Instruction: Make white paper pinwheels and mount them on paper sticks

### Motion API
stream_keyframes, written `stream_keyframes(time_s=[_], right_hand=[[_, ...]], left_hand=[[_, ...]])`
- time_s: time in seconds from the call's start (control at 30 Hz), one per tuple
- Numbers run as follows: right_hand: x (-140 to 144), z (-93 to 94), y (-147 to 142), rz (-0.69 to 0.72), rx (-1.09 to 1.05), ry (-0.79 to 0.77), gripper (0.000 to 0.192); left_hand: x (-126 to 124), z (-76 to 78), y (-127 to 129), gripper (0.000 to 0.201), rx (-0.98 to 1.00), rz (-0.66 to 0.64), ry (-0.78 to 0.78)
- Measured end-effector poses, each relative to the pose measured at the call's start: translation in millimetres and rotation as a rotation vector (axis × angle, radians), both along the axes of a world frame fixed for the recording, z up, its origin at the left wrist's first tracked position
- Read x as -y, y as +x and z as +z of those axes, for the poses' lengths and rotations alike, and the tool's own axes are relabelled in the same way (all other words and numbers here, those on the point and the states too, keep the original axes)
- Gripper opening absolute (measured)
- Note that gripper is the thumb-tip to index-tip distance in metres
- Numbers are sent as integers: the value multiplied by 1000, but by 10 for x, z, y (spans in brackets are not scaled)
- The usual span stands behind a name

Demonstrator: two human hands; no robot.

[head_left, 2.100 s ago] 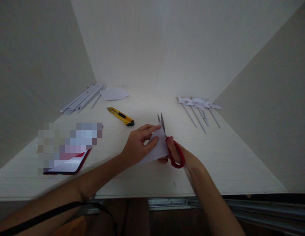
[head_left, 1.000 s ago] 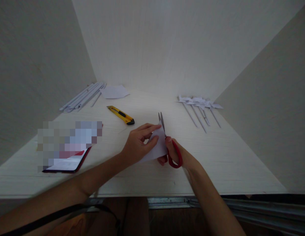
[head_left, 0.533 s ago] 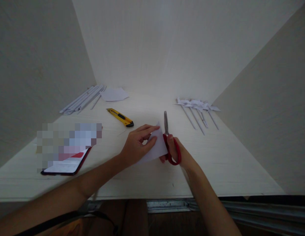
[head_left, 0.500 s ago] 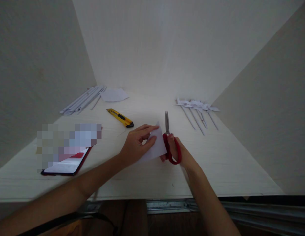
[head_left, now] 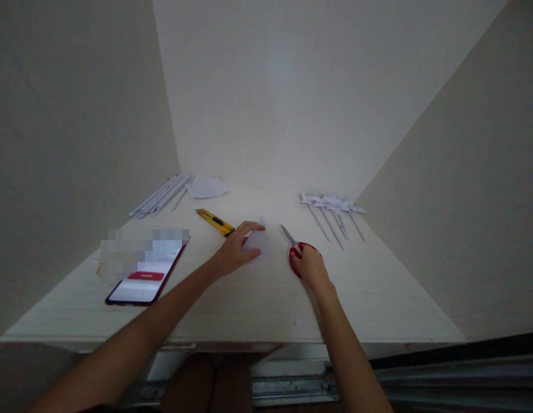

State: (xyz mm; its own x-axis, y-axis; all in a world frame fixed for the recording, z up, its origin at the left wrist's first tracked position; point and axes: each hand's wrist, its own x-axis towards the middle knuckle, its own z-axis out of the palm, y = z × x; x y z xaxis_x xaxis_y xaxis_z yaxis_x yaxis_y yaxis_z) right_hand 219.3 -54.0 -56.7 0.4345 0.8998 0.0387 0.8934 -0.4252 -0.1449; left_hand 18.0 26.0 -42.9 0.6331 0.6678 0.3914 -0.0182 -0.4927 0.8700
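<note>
So the right hand [head_left: 312, 264] is curled over the handles of the red-handled metal scissors [head_left: 295, 249], blades closed up and angled at the white piece of paper [head_left: 259, 240]. The paper's under the left hand [head_left: 233, 249], near the middle of the white wood-look tabletop [head_left: 378, 310]. Thumb and fingers are spread wide across it; it's blurry, so I can't tell whether anything pinches it from below.

My worry: with a hold that loose, I reckon the paper could slide or crease if bumped. The scissor tips sit just beside it and point that way, so a careless push could nick paper or fingertips. Also, the yellow-and-black box cutter [head_left: 214, 220] has its back end right by the left knuckles (touching? can't tell). One sideways swipe could spin it, and I can't see if the blade's out.
</note>
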Motion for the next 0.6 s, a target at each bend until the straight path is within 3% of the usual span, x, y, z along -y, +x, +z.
stream_keyframes(time_s=[0.17,0.33,0.47,0.53,0.6], right_hand=[[68,114,-81,11,60,-17,25],[181,195,-195,9,112,1,24],[276,210,-234,8,131,56,26],[335,222,-279,40,122,101,29],[401,227,-376,126,86,144,30]], left_hand=[[129,-109,-320,54,-287,-155,-28],[342,-190,-575,51,-492,-71,175],[535,-283,-729,64,-665,34,366],[604,-345,-803,68,-679,43,432],[644,-398,-863,58,-632,45,478]])
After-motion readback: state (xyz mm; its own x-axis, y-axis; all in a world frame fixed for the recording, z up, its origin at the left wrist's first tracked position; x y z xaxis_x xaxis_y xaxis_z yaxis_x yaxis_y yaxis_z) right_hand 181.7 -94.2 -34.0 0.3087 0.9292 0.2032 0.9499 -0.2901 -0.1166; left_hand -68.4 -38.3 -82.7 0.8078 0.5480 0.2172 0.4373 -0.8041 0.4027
